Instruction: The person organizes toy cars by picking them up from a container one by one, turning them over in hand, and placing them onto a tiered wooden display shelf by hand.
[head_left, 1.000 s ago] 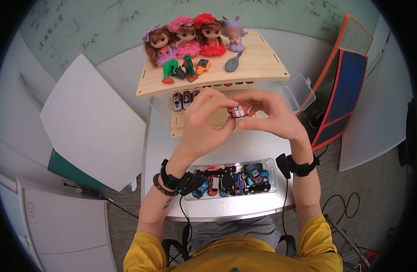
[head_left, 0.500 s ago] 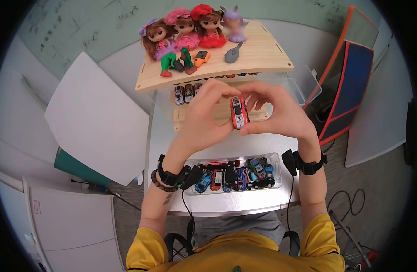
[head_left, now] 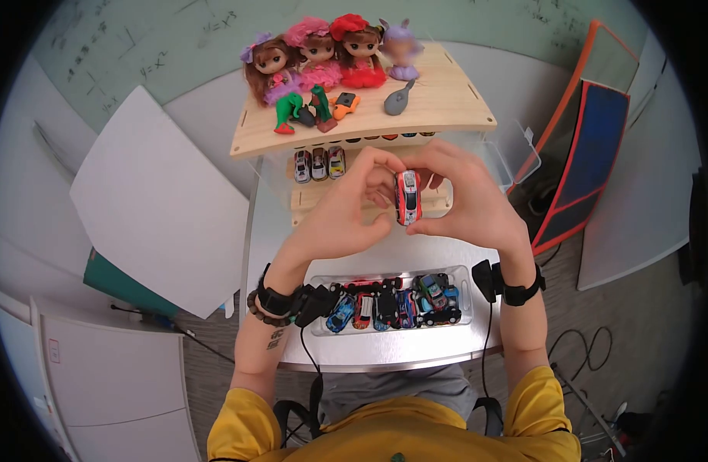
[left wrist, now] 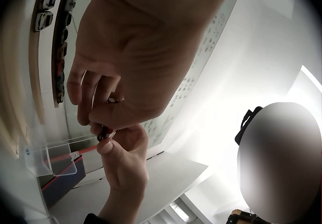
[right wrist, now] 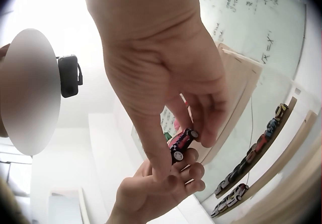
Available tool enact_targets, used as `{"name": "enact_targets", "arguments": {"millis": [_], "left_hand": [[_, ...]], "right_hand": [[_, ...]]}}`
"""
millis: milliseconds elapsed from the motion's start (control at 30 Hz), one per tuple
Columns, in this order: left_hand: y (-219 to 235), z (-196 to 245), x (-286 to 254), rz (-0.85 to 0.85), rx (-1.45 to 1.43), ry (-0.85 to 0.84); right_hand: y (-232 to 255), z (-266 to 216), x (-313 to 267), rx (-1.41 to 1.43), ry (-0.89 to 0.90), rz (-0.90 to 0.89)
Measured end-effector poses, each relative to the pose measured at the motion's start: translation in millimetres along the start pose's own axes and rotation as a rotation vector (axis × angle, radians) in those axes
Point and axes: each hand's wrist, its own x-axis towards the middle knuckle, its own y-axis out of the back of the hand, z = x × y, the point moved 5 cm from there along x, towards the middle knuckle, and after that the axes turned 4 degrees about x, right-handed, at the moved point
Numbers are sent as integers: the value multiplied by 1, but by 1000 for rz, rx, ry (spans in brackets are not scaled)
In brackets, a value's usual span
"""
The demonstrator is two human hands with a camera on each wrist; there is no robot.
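A small red-and-white toy car (head_left: 408, 199) stands on end between my two hands, over the lower shelf. My right hand (head_left: 477, 196) pinches it, thumb at the lower end and index finger at the upper end. Beside it, my left hand (head_left: 334, 212) has its index fingertip right at the car's upper end. The left thumb is spread a little away from the car, and the other fingers are loosely bent behind. In the right wrist view the toy car (right wrist: 182, 144) shows its wheels, with the left hand (right wrist: 156, 191) below it.
A clear tray (head_left: 392, 333) of toy cars lies on the silver table (head_left: 292, 354). Ahead stands a wooden shelf (head_left: 438, 100) bearing dolls (head_left: 361, 65) and small toys. Below, several toy cars (head_left: 320, 164) line the tiers. A clear lid (head_left: 515, 158) juts out right.
The car has turned from end-on to showing its roof, then rotated a little further. My left thumb has come off it, while the right hand keeps its pinch.
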Motion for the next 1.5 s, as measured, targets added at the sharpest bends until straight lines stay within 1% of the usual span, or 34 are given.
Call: {"name": "enact_targets", "arguments": {"millis": [33, 200, 367, 433, 533, 767, 933, 1033, 1100, 1267, 1500], "left_hand": [[1, 0, -1, 5, 0, -4], [3, -3, -3, -14, -102, -19], [1, -7, -2, 7, -89, -31], [1, -10, -1, 12, -86, -26], [0, -10, -1, 13, -92, -26], [-1, -11, 0, 25, -82, 15], [-2, -13, 0, 34, -54, 23], [-1, -12, 0, 60, -74, 0], [2, -14, 0, 86, -98, 28], [3, -17, 0, 92, -94, 21], [2, -14, 1, 99, -140, 15]], "right_hand": [[-1, -2, 0, 1, 36, 5], [-3, -10, -1, -24, 41, -24], [-7, -8, -1, -29, 50, -34], [-9, -2, -2, -35, 70, 3], [-10, 0, -3, -47, 67, 0], [-11, 1, -3, -44, 73, 0], [-12, 2, -2, -39, 59, -27], [-12, 1, -1, -52, 60, -48], [-13, 0, -1, -46, 55, -39], [-12, -1, -1, -54, 29, -55], [-13, 2, -2, -73, -19, -33]]}}
